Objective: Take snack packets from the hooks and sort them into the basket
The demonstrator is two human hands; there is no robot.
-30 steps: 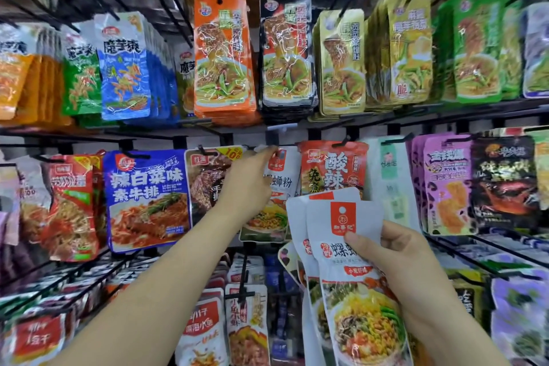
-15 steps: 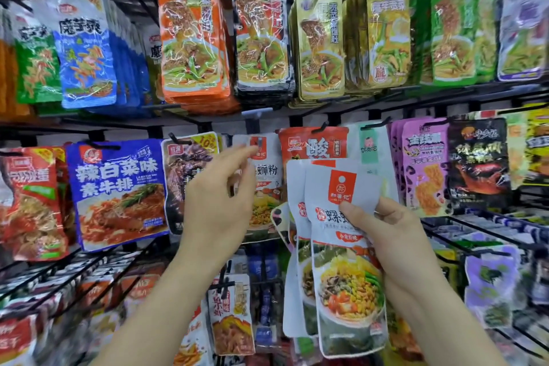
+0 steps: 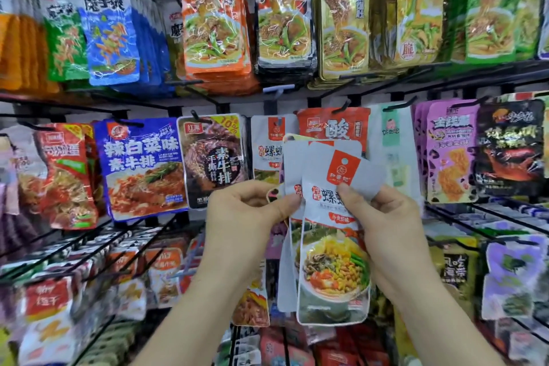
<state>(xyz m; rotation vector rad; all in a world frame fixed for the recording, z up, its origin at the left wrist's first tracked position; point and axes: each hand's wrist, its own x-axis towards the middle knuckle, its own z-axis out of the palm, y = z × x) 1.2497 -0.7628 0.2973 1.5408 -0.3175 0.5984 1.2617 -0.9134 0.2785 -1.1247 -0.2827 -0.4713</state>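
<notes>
Wire hook rack (image 3: 475, 76) fills our whole view, hung with snack packets in tiers.

Upper tier, left to right: blue packets (image 3: 110, 36), orange packets (image 3: 212, 18), black-edged packets (image 3: 283, 15), yellow packets (image 3: 344, 24), green packets (image 3: 490, 9), each a thick stack on its own hook.

Middle tier: a blue packet with a pasta picture (image 3: 142, 169), a dark packet (image 3: 212, 160) just beside it, then hanging white packets (image 3: 266, 145) of the kind we hold, a red packet (image 3: 332, 128), purple packets (image 3: 448, 154) and a black crab packet (image 3: 511, 148). The lower tiers are blurred; we cannot read them.

The task's thing is off the hooks: white noodle packets (image 3: 332, 246) held upright in front of the middle tier, fanned so a rear one shows to the left of the front one. We make out at least two; a third edge is uncertain.

Right hand (image 3: 395, 232) grips the stack from the right — thumb (image 3: 347, 192) flat on the front face, fingers hidden behind.

Left hand (image 3: 246, 217) is curled, thumb and fingers closed together on the stack's left edge.

The red label on the front packet has a round hang hole (image 3: 344, 160).
</notes>
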